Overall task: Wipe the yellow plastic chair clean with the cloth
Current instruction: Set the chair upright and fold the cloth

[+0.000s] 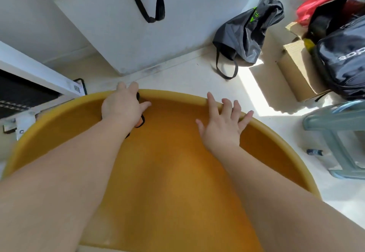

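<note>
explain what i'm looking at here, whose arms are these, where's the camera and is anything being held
There is no machine here: these are a person's two bare arms, filmed by one wide-angle camera worn on the head, looking forward and down. The big yellow shape is the yellow plastic chair, seen from above. The left hand lies at its far rim, over a dark and orange thing that is probably the cloth; most of it is hidden, so I cannot tell whether the hand grips it or only presses it. The right hand holds nothing: its fingers are spread on the rim. On the floor beyond are a grey bag, a cardboard box, a black bag and a pale plastic stool.
</note>
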A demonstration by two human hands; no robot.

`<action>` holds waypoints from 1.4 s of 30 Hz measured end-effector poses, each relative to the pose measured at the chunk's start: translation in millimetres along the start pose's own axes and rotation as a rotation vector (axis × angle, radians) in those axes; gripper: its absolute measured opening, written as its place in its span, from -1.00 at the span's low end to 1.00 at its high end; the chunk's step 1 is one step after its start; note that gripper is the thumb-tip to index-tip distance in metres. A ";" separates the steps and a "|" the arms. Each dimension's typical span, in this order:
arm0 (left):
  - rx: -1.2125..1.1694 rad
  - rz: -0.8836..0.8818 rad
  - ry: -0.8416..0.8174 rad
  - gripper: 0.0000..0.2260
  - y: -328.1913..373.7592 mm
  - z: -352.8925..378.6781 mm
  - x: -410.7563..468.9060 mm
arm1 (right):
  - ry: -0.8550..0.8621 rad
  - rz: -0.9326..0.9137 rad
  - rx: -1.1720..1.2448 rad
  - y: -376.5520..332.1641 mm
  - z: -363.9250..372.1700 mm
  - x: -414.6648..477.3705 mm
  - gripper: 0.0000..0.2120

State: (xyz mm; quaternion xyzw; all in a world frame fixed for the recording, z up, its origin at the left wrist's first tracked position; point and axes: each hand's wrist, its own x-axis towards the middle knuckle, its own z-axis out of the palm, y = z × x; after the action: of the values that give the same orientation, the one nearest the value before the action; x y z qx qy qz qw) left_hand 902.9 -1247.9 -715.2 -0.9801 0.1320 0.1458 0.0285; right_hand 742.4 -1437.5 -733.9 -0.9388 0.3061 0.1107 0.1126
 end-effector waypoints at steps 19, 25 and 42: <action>-0.345 -0.103 0.089 -0.43 -43.3 6.3 31.5 | 0.210 -0.100 0.143 -46.8 -0.6 76.2 -0.63; -0.438 -0.251 0.123 -0.42 -98.2 -6.9 59.2 | 0.144 -0.220 0.224 -119.8 -11.5 124.6 -0.64; -0.477 -0.453 0.284 -0.37 -82.3 -71.8 223.7 | 0.167 -0.428 0.240 -190.4 -67.8 324.8 -0.63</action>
State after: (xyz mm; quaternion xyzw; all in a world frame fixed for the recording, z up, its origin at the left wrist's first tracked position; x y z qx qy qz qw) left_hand 1151.3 -1231.4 -710.8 -0.9740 -0.1239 0.0247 -0.1882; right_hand 1122.0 -1485.1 -732.1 -0.9680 0.1198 -0.0306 0.2184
